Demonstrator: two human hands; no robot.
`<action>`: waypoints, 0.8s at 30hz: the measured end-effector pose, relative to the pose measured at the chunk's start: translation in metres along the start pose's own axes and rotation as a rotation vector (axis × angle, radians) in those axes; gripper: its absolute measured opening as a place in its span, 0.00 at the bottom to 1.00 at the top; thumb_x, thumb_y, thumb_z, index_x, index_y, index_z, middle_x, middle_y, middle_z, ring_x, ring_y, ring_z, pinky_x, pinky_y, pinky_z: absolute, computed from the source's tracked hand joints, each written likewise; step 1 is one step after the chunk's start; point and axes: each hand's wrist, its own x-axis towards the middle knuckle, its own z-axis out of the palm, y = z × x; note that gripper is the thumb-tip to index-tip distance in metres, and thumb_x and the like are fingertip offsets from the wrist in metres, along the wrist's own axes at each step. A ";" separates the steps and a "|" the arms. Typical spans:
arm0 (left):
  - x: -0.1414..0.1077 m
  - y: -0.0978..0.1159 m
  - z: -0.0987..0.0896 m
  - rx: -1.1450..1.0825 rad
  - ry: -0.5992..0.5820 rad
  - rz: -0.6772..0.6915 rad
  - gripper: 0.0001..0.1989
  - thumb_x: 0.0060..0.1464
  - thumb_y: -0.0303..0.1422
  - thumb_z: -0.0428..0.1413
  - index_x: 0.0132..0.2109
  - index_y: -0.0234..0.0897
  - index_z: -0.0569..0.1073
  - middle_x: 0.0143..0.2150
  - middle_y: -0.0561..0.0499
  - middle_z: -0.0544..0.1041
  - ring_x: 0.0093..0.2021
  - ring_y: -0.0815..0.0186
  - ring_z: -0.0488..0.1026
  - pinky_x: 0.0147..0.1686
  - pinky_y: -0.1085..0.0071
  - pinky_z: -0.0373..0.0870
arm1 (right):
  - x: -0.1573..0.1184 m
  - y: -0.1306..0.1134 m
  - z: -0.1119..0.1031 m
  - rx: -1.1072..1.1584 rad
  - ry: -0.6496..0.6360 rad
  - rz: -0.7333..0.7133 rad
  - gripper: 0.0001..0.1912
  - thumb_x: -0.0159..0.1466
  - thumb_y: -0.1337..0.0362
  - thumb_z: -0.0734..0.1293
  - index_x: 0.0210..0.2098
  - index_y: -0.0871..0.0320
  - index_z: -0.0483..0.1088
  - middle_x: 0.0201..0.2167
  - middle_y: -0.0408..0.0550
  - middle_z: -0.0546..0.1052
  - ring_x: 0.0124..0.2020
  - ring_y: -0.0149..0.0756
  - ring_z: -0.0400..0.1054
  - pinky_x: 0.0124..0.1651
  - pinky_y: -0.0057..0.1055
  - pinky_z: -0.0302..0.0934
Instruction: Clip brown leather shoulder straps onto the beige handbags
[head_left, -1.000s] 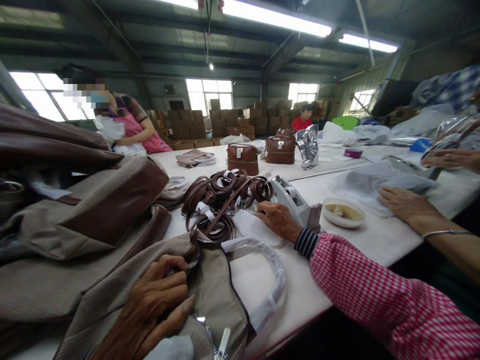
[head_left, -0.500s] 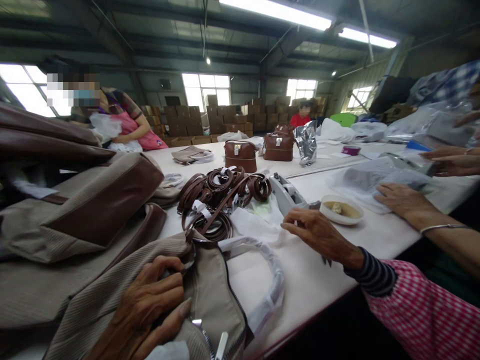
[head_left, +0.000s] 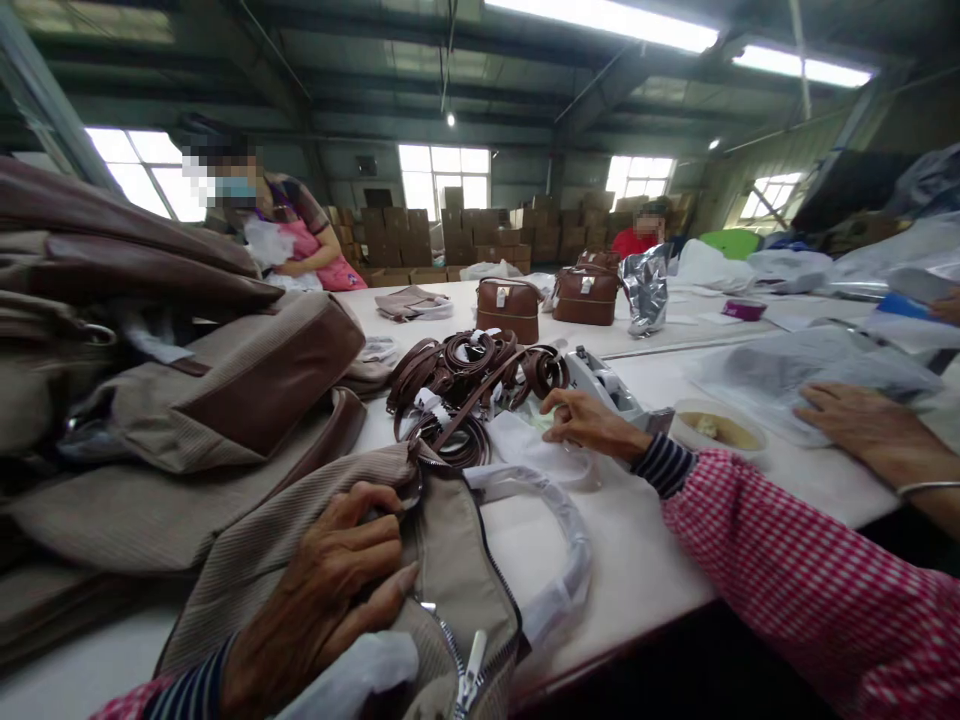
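The bag (head_left: pixel 450 550) lies at the bottom centre of the frame, unzipped and gaping: ribbed grey-beige cloth outside, smooth beige lining, dark zip edging with silvery teeth and a pale pull (head_left: pixel 474 660). Its arched handle (head_left: pixel 574 540), wrapped in whitish film, loops to the right over the white table (head_left: pixel 630 560). The left hand (head_left: pixel 330 580) grips the bag near its opening, fingers curled. The right hand (head_left: pixel 596 425), right of centre, has bent fingers above white sheets (head_left: pixel 532 450), beside the brown straps (head_left: pixel 480 370); whether it pinches anything, I cannot tell.
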 end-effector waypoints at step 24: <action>0.030 0.047 -0.005 0.228 -0.116 0.044 0.14 0.71 0.29 0.48 0.37 0.37 0.74 0.42 0.48 0.78 0.57 0.56 0.69 0.65 0.52 0.64 | -0.062 -0.071 0.135 0.565 -0.178 -0.130 0.14 0.64 0.56 0.69 0.29 0.59 0.68 0.25 0.41 0.70 0.26 0.30 0.62 0.31 0.29 0.57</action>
